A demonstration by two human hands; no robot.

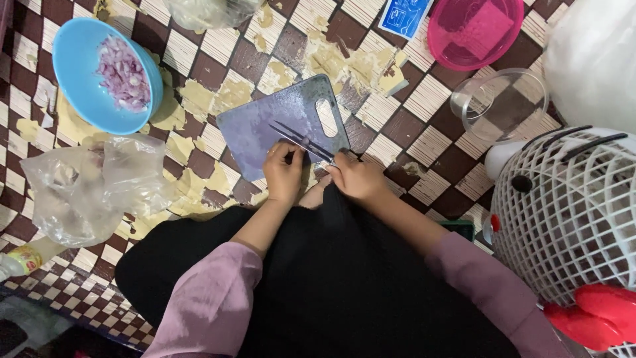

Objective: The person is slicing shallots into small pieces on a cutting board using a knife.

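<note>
Nearest to camera: I see two pink sleeves and a black lap filling the lower middle of the frame, with both forearms reaching up toward the centre.
Left hand (283, 174): it sits at the lower edge of the cutting board (281, 126), fingers curled down, fingertips pinched on one end of the thin dark tool. Its grip is nearly closed on that end.
Right hand (358, 178): just right of the left one, also curled and turned inward. It seems to hold the other end of the tool, but the fingers hide the contact, so I cannot tell how firmly.
Thin tool (303, 139): a dark, narrow thing lying slanted on the board, between the hands and the handle hole. If it is a knife or tongs I cannot say.
Cutting board: grey-blue, tilted, centre of the frame, flat on the checkered floor mat (437, 159).
How to do it well: in my judgement the board should stay flat, the wrists low, and the fingertips away from any edge of the tool.
Around: a blue bowl (79, 86) of chopped purple onion at upper left, a clear plastic bag (93, 192) at left, a pink bowl (474, 30) at upper right, a white basket (570, 212) at right.
</note>
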